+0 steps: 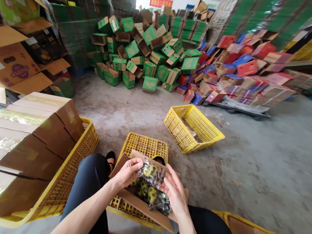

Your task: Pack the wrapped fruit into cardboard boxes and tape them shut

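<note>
On my far left, sealed brown cartons (24,137) sit stacked in a big yellow crate (74,169). My left hand (127,172) is curled, fingers pinching the top of a clear packet of dark fruit with yellow stickers (151,174). The packet hangs over an open cardboard box (144,209) resting on an upturned yellow basket (145,145) between my knees. My right hand (174,193) closes on the packet's lower side. Further right, an empty yellow basket (194,127) lies tilted on the concrete floor (264,164), beyond it heaps of green boxes (148,53) and red and blue boxes (241,68).

Head-worn view, forward-down, close — warehouse floor (266,179)
</note>
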{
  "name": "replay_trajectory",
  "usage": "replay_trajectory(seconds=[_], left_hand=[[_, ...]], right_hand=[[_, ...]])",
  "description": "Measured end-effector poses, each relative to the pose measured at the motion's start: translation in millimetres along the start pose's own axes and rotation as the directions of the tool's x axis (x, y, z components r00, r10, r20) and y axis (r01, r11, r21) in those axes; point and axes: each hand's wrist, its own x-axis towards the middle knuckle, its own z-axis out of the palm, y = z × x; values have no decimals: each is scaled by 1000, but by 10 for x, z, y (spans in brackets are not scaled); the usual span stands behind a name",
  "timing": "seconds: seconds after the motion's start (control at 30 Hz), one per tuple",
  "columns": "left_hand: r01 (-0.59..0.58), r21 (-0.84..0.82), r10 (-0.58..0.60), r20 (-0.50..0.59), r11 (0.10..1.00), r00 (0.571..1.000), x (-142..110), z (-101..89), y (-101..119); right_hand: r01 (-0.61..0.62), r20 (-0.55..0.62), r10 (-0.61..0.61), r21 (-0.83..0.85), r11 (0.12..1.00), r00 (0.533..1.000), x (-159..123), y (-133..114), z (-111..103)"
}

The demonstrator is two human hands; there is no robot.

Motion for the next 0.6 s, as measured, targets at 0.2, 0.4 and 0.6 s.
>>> replay_trajectory(seconds=[0.2, 0.4, 0.6], left_hand=[[77, -187, -78, 5, 979, 997, -25, -62, -25], [81, 153, -89, 47, 985, 995, -84, -86, 65], [-44, 548, 92, -61, 836, 994, -96, -271, 161]], right_hand=[[92, 177, -74, -92, 992, 981, -31, -22, 28], [-73, -14, 73, -70, 995, 997, -24, 39, -24], [-109, -163, 83, -155, 982, 983, -61, -171, -198]])
